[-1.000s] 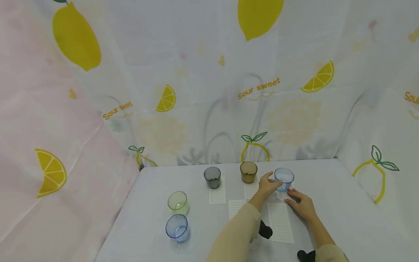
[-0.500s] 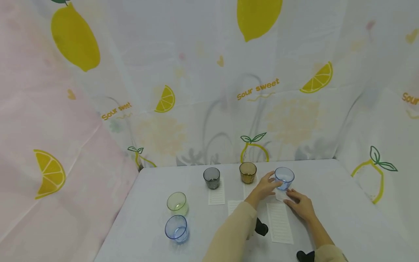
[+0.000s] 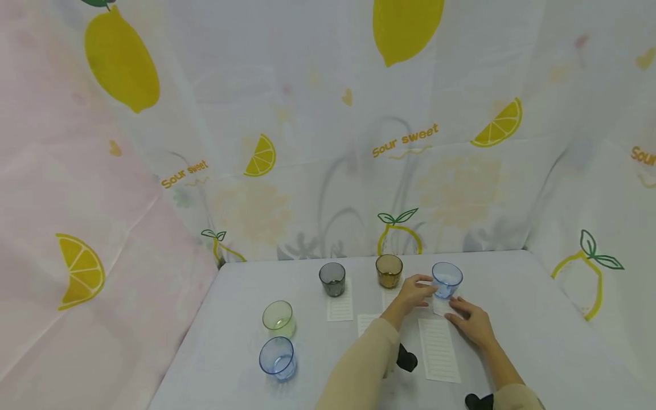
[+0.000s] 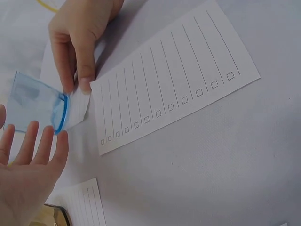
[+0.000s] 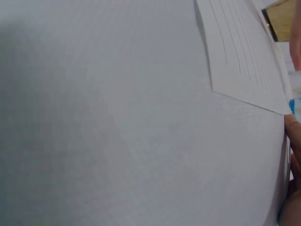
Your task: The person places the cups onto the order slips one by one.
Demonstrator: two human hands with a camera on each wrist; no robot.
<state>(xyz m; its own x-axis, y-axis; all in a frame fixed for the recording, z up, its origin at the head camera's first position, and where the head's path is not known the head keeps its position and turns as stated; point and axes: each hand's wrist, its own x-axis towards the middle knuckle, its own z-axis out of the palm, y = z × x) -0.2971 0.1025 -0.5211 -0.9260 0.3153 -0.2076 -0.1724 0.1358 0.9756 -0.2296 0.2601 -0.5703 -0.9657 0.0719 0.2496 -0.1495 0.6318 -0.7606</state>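
Note:
My left hand [image 3: 414, 293] reaches in beside a clear blue glass [image 3: 447, 280]. Its fingers are extended, with the fingertips [image 4: 45, 134] right at the glass's side in the left wrist view. The glass stands upright at the back right on a white paper slip [image 4: 79, 109], which it partly covers. On its other side, my right hand [image 3: 474, 324] rests low by the table, thumb and fingertips slightly spread at the slip's edge. A ruled paper sheet with small boxes [image 4: 174, 77] lies just in front of that hand.
A brown glass [image 3: 389, 271] and a grey glass [image 3: 332, 279] stand along the back on ruled papers. Toward the left are a green glass [image 3: 279, 319] and a second blue glass [image 3: 277, 357]. A lemon-print cloth [image 3: 328, 142] hangs behind the table.
My left hand has loosened from the blue glass and drawn slightly left, its fingers straightening. My right hand stays by the slip, and the other glasses have not moved.

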